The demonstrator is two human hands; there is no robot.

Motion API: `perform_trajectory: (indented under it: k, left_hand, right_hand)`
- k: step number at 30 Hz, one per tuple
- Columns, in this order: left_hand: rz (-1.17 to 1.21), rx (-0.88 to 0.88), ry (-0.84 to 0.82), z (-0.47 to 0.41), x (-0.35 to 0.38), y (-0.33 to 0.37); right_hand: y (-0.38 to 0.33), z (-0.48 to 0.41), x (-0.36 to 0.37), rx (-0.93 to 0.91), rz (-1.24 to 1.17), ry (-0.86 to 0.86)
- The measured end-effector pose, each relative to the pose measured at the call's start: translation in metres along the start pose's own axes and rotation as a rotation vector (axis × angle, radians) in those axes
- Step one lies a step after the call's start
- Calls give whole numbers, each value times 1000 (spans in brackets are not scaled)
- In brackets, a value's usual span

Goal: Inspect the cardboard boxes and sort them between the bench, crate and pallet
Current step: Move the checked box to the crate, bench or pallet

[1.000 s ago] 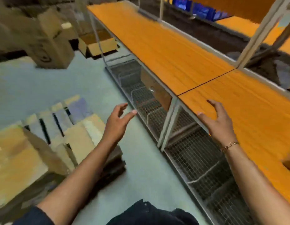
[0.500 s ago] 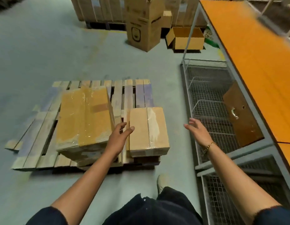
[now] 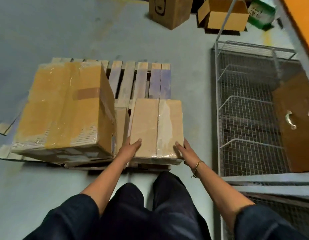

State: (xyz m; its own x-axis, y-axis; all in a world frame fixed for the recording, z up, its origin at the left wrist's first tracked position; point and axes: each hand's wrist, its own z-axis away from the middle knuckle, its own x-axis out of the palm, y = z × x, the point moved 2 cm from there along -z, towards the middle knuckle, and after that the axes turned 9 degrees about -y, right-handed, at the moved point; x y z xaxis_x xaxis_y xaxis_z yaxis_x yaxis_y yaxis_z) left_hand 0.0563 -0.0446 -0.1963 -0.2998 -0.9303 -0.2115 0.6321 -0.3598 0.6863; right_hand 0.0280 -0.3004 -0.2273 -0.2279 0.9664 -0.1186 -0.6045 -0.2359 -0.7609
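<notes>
A small taped cardboard box (image 3: 156,125) rests on the near right corner of the wooden pallet (image 3: 143,80). My left hand (image 3: 129,148) presses its near left side, thumb on top. My right hand (image 3: 184,149) clasps its near right corner. To the left, a large box (image 3: 63,108) wrapped in clear film sits on the pallet, with a narrow box (image 3: 121,123) wedged between the two. The orange bench (image 3: 300,19) runs along the right edge.
Wire mesh baskets (image 3: 245,108) fill the space under the bench, beside a brown panel with a handle (image 3: 295,122). A tall cardboard box (image 3: 169,11), an open empty box (image 3: 224,16) and a green package (image 3: 260,13) stand on the floor beyond.
My view swung from the bench down to the pallet. Both hands came down from mid-air and closed on the small box's near corners.
</notes>
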Motion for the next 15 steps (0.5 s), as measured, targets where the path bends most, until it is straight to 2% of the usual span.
perform_trajectory:
  k: [3,5,7,9,12,15]
  left_hand:
    - [13,114,65,10,2,10]
    - [8,181,52,28,4,36]
    - [-1,263,15,58,12,69]
    - [-50,357,-87,107,31,117]
    - [-53,480,-114,131,50,156]
    - [-126,615,-218,177,94,214]
  right_hand:
    - [-3,23,-3,-23,-85,60]
    - [-16,52,-10,-91,-202,126]
    - [-33,93,-19,-160,-300,232]
    - [-56,160,-41,-212,-376,406]
    - [-80,204,-67,-273,-327,510]
    - [-93,272,-107,-338,-324,697]
